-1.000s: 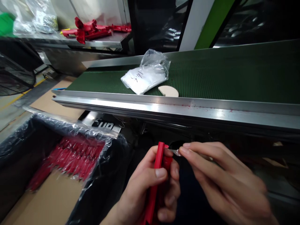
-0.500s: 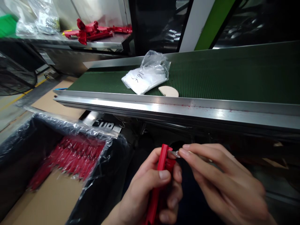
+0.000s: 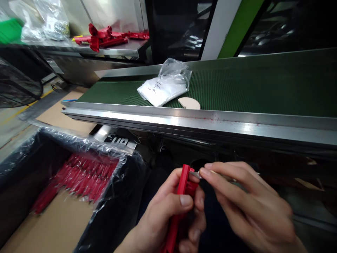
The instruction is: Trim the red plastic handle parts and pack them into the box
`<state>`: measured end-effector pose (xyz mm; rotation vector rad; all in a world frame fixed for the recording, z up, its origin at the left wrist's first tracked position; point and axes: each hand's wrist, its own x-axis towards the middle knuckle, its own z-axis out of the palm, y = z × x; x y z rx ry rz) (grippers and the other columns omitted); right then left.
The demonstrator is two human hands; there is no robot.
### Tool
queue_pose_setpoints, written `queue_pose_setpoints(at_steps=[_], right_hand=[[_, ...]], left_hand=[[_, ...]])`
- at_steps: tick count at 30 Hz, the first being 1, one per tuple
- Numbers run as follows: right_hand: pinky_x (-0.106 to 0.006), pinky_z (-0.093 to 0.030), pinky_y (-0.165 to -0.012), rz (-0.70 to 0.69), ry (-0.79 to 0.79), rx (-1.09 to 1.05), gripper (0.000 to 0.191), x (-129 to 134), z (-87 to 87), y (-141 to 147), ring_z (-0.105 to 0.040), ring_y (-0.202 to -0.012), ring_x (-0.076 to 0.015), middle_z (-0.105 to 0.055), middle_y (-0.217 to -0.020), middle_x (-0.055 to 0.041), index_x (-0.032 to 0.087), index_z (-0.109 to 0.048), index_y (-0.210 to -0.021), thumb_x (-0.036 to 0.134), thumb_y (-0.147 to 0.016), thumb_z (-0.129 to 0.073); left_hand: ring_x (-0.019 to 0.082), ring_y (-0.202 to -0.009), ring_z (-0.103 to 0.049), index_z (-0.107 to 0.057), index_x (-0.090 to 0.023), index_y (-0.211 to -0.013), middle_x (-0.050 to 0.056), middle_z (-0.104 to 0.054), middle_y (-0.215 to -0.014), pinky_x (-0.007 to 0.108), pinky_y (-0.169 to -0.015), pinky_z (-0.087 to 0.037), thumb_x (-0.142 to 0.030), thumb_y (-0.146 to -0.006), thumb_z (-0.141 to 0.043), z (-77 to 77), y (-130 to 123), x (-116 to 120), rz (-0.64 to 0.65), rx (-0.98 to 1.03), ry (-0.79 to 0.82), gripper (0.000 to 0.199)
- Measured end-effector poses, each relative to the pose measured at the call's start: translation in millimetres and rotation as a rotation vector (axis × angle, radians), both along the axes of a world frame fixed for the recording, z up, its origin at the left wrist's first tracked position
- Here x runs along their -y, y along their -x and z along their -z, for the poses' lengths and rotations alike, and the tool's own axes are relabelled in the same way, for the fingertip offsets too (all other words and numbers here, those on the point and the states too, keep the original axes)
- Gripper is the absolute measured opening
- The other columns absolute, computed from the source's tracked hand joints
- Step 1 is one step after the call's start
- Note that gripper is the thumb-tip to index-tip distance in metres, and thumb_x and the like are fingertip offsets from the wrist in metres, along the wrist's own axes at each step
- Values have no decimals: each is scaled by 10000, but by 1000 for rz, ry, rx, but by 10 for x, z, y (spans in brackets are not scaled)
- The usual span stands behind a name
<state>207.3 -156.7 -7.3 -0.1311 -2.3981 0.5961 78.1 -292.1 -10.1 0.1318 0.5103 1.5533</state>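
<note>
One long red plastic handle (image 3: 177, 211) gripped in left hand (image 3: 168, 218); one small metal blade (image 3: 196, 174) pinched by right hand (image 3: 247, 207) fingers (image 3: 207, 173); one clear plastic bag (image 3: 165, 86), one beige disc (image 3: 189, 103) on green conveyor belt (image 3: 263, 88)

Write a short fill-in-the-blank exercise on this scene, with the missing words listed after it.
1. The left hand holds a ____ plastic part.
2. The right hand pinches a small metal piece against the part's ____ end.
3. The white bag lies on the ____ belt.
4. The lined box at left holds more ____ parts.

Missing words: red; top; green; red
</note>
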Motion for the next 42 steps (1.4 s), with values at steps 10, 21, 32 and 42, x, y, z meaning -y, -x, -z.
queue_pose_setpoints(at_steps=[10,21,32,42], right_hand=[[-384,-492,-810,1,9,-30,449,18,1,-21,-571,-1061,-231,-600,-1165,-133,118,-632,-1221,-73,-825,-545],[-368,-497,-839,-10,16,-23,452,25,7,-47,-575,-1062,-218,-599,-1159,-131,112,-628,-1230,-67,-825,-539],[-256,-472,-859,133,126,-15,409,-105,12,-92,-595,-1030,-135,-613,-1165,-45,208,-631,-1218,5,-871,-552],[-386,-436,-845,-114,-124,101,460,-168,-82,-99,-541,-1073,-231,-583,-1177,-114,150,-585,-1237,-45,-826,-512]], left_hand=[[59,-565,-541,-525,-211,-1131,28,-556,-938,78,-369,-397,-228,-880,-503,4,-22,-2,-17,21,23,252],[39,-516,-499,-536,-231,-1133,32,-525,-951,85,-358,-350,-190,-899,-467,-3,-24,41,-5,1,-14,247],[136,-597,-668,-568,-182,-1197,95,-678,-881,193,-492,-508,-333,-944,-437,92,-93,-8,45,113,-222,323],[141,-535,-649,-599,-63,-1198,145,-688,-726,171,-457,-456,-484,-987,-102,119,14,37,219,336,-106,685]])
